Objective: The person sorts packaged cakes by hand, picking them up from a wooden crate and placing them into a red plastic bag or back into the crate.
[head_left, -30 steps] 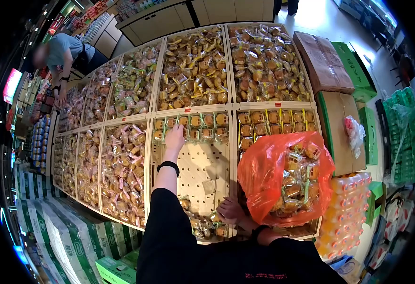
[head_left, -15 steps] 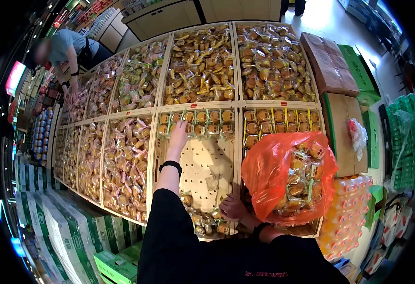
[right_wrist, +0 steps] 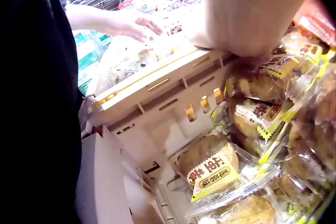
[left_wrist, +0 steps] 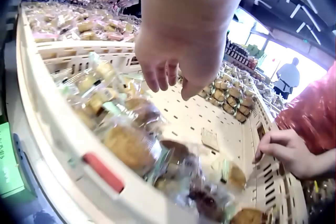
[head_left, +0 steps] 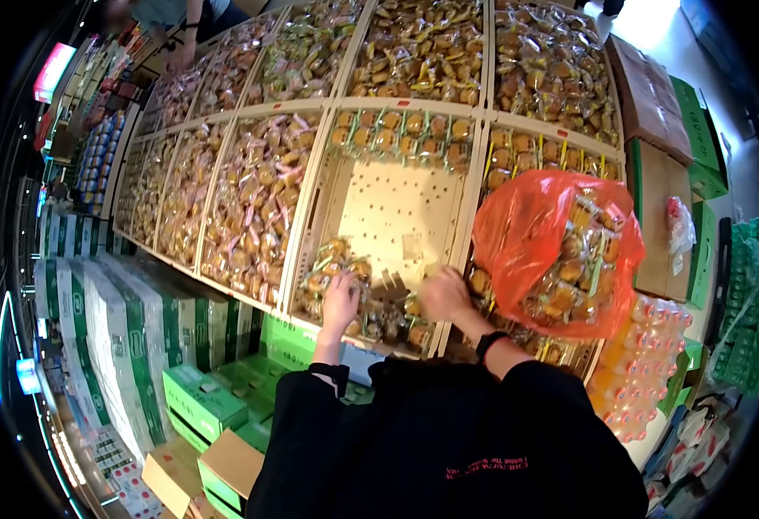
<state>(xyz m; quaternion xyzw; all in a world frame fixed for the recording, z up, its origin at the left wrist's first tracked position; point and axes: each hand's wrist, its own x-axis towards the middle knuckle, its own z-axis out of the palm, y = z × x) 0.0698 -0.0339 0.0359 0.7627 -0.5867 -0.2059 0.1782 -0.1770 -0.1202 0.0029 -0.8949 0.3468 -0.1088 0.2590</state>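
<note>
My left hand is over the near end of a cream plastic crate, above loose wrapped cakes. In the left wrist view its fingers hang down, loosely bent, with nothing in them. My right hand is at the crate's right side wall, its fingers loosely curled in the left wrist view. Rows of wrapped cakes with green strips stand at the crate's far end. Beside my right hand, a red plastic bag full of wrapped cakes lies open on the neighbouring crate.
More crates of wrapped cakes extend left and behind. Cartons and orange drink bottles stand to the right. Green boxes and stacked white-green cartons are at the lower left. Another person leans over the far-left crates.
My left hand has drawn back from the far rows to the loose cakes at the near end. My right hand stays by the side wall. The head view has tilted downward.
</note>
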